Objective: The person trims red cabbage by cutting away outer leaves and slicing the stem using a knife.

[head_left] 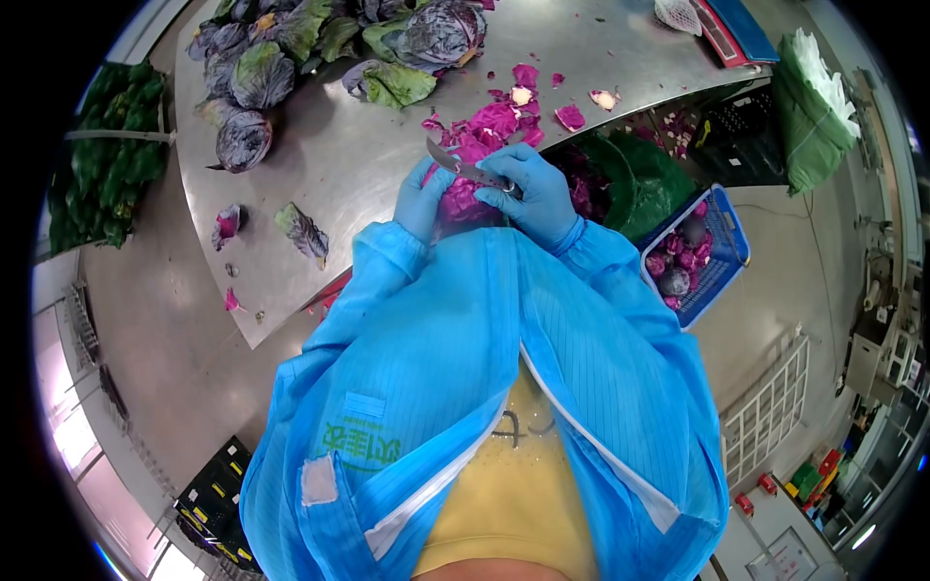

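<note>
My right hand [538, 197], in a blue glove, grips a knife [467, 171] with a curved blade pointing left. On the other side my left hand [422, 200], gloved too, is closed round the edge of a purple cabbage [461, 201] close to my body. The blade lies across the top of this cabbage; whether it is cutting in, I cannot tell. Just beyond my hands a heap of purple cabbage leaf pieces [494, 124] covers part of the metal table [329, 160].
Whole purple cabbages [262, 73] with outer leaves are piled at the far left. A green bag [639, 179] hangs open right of my hand. Below it stands a blue basket [740, 232] holding trimmed cabbages. Loose leaves [302, 235] lie at the table's left.
</note>
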Action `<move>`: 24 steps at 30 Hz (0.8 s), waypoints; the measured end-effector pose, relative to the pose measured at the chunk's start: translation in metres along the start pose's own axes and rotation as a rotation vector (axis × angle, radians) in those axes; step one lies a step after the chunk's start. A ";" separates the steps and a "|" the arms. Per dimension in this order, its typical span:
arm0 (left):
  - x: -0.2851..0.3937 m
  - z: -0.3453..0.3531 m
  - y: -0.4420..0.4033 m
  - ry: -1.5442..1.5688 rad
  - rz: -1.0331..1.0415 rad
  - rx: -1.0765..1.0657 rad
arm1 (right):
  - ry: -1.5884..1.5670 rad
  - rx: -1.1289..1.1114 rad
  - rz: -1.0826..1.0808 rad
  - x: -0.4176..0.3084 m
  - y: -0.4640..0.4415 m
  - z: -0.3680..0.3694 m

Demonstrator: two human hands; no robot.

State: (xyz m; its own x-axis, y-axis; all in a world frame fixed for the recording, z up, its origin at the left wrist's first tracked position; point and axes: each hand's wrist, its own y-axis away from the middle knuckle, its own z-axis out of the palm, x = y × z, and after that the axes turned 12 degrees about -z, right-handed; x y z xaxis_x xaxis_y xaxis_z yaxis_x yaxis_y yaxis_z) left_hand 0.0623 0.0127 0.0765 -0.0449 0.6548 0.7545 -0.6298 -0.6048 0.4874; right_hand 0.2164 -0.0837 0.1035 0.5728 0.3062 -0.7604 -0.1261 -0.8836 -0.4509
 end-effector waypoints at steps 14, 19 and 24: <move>0.010 0.006 -0.016 0.023 -0.214 -0.045 | -0.218 -0.138 0.082 0.021 -0.009 -0.015; 0.012 0.010 -0.025 0.008 -0.221 -0.040 | -0.198 -0.149 0.140 0.021 -0.013 -0.018; 0.018 0.013 -0.028 -0.001 -0.232 -0.057 | -0.225 -0.080 0.214 0.021 -0.011 -0.014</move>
State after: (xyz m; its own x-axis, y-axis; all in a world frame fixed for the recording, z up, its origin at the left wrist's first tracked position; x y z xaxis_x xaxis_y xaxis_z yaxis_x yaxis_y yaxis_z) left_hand 0.0888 0.0356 0.0820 0.1073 0.7726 0.6257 -0.6657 -0.4117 0.6224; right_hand 0.2411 -0.0726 0.0984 0.3454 0.1731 -0.9224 -0.1549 -0.9588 -0.2380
